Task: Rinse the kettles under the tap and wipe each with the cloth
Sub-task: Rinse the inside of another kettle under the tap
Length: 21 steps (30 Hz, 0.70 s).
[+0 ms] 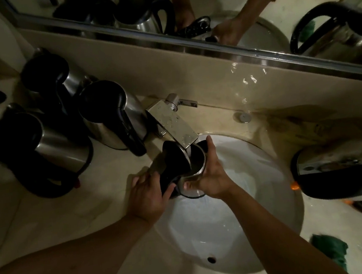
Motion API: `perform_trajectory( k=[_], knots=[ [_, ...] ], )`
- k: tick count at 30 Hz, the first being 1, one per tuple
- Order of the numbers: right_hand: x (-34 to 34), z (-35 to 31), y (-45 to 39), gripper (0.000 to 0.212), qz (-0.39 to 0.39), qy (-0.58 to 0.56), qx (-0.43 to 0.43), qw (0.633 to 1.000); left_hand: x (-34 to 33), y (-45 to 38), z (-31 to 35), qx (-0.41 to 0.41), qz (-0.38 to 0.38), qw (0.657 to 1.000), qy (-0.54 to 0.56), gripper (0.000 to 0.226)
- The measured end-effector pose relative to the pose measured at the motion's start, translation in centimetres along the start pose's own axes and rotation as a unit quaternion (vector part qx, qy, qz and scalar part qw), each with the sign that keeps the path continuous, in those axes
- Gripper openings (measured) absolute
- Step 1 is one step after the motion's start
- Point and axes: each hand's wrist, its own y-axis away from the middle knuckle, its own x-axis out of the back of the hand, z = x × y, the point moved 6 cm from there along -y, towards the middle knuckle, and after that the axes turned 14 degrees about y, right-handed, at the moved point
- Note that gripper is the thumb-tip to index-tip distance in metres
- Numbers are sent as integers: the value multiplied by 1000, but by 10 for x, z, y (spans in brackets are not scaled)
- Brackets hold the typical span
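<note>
Over the white sink [266, 186] I hold a steel kettle [195, 164] with its black lid flipped open, tilted so its mouth sits right under the chrome tap [174, 122]. My left hand [148, 195] grips its black handle. My right hand [212, 173] wraps the steel body, fingers up along the rim. Water seems to run into the opening, though the dim light makes this hard to tell. A green cloth [330, 252] lies crumpled on the counter to the right of the sink.
Three steel kettles with black handles stand on the counter at left: one at the back [48, 76], one beside the tap [107, 117], one in front [40, 150]. Another kettle [342, 170] lies at right. A mirror [186, 15] runs along the wall behind.
</note>
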Motion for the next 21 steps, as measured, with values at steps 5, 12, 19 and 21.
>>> perform_trajectory(
  k=[5, 12, 19, 21],
  knots=[
    [2, 9, -1, 154, 30, -2, -9, 1000, 3, -4, 3, -1, 14, 1000, -13, 51],
    [-5, 22, -7, 163, 40, -32, -30, 998, 1, -2, 2, -11, 9, 999, -34, 54],
    [-9, 27, -2, 168, 50, -43, -17, 998, 1, -1, 8, -14, 14, 999, -28, 50],
    [-8, 26, -2, 167, 51, -45, -11, 998, 3, 0, 9, -17, 13, 999, -25, 49]
  ],
)
